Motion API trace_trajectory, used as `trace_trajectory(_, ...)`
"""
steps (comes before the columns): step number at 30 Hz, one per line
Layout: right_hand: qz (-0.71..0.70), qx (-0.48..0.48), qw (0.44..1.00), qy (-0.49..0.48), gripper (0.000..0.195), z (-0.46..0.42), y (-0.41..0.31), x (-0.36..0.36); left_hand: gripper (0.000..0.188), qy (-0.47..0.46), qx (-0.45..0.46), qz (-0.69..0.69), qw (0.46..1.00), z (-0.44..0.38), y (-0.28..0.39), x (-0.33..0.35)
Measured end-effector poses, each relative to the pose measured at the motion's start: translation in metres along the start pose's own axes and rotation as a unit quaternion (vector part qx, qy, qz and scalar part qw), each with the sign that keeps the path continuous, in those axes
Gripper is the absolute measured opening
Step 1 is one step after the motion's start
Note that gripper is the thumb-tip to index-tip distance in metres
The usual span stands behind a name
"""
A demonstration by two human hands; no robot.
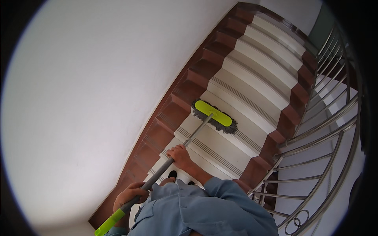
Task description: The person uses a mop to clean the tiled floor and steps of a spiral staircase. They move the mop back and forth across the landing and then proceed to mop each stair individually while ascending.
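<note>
A flat dust mop with a lime-green head plate (pixel 213 113) and a grey yarn fringe rests across a stair tread, left of the flight's middle. Its metal and grey pole (pixel 161 170) runs down towards my body at a slant. My right hand (pixel 179 156) is wrapped around the upper pole, just below the bare metal section. Lower down, my left hand (pixel 132 194) grips the grey tube above the lime-green end grip (pixel 110 222). Parts of the fringe are hidden under the plate.
The staircase (pixel 254 79) has cream treads with dark grooved strips and red-brown borders. A white wall (pixel 88 88) rises on the left. Along the right side curves a stainless steel railing (pixel 320 134). My dark shoe (pixel 172 174) stands on the steps beneath me.
</note>
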State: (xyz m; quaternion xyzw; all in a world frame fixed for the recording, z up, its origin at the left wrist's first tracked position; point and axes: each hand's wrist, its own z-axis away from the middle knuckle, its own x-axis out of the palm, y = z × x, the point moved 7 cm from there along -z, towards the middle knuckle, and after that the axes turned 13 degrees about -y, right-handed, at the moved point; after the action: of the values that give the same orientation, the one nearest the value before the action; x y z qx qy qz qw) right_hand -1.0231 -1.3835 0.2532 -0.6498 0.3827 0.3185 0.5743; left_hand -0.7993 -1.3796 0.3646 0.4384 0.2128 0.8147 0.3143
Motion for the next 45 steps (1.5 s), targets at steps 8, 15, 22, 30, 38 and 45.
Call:
trace_trajectory(8,0.067,0.037,0.995,0.057,0.018,-0.04,0.096,-0.032,0.022,-0.029,0.009,0.01,1.0,-0.112,0.015,-0.011)
trace_trajectory(15,0.033,0.028,0.999,0.01,0.009,-0.007,0.031,0.001,0.039,0.028,-0.068,-0.086,0.994,-0.037,-0.016,-0.024)
trace_trajectory(22,0.018,0.007,1.0,-0.018,0.011,-0.01,0.018,0.012,0.034,0.081,-0.044,-0.032,0.995,-0.013,-0.008,-0.027)
trace_trajectory(30,0.071,0.031,0.996,0.039,0.014,-0.066,0.082,-0.012,0.024,0.034,-0.006,-0.106,0.994,-0.095,0.025,-0.012)
trace_trajectory(38,0.064,0.064,0.996,0.006,0.015,0.006,0.018,-0.002,0.033,0.03,-0.12,-0.112,0.986,-0.03,0.005,-0.006)
trace_trajectory(45,0.1,0.112,0.988,0.026,0.006,0.049,0.067,-0.009,0.039,-0.044,-0.115,-0.128,0.984,-0.08,-0.022,0.0)
